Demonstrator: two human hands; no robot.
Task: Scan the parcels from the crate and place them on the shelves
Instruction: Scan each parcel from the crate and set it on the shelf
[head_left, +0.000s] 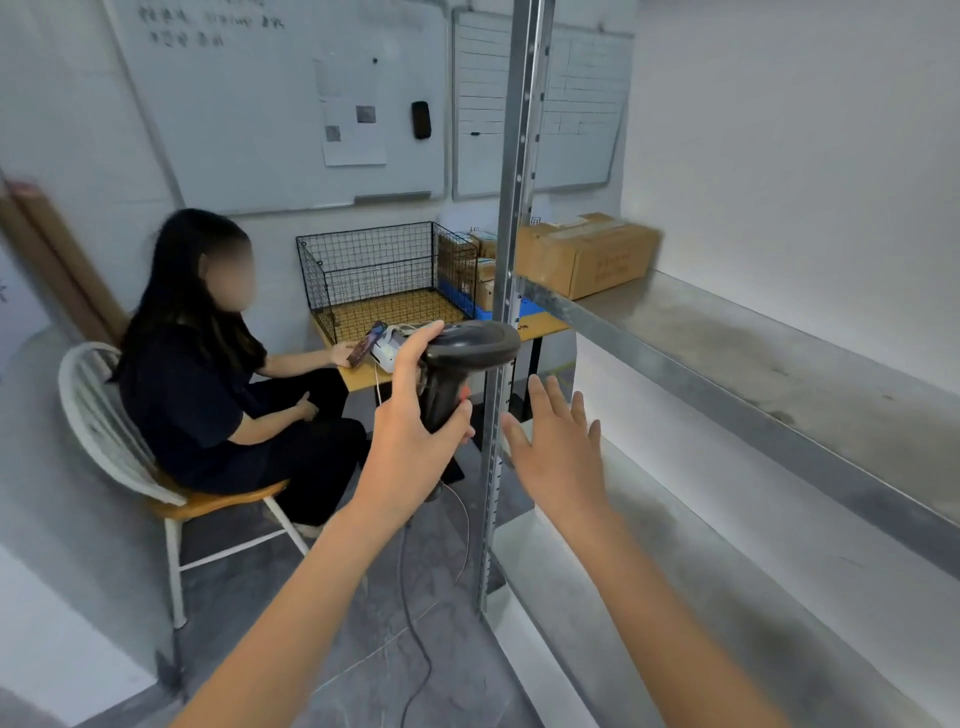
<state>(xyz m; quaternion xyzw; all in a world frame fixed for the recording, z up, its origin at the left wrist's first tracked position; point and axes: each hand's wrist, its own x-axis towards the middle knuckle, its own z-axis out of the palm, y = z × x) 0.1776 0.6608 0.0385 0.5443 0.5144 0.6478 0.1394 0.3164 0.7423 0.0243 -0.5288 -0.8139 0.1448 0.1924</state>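
Steel shelves (753, 364) fill the right half of the view, carried on a perforated upright (511, 260); the upper shelf holds one cardboard parcel (587, 254) at its far end, pushed toward the back wall, which leaves the nearer run free for further parcels. The lower shelf (727, 571) is bare where visible. Beyond the upright stands a wooden bench (363, 379) bearing a black wire crate (374, 275), whose visible interior holds no parcel, and just beside it a stack of small parcels (480, 265) on a blue tray (524, 309), part hidden by the upright. A seated person (218, 364) rests one hand on a phone at the bench edge. Whiteboards (291, 104) hang on the far wall. The left hand (415, 436) is wrapped round the grip of a corded scanner (462, 358), head level and aimed toward the shelves, probably kept ready for the next label. The right hand (561, 457) is spread flat, fingers apart, holding nothing, hovering over the lower shelf edge; it is free to fetch a parcel.
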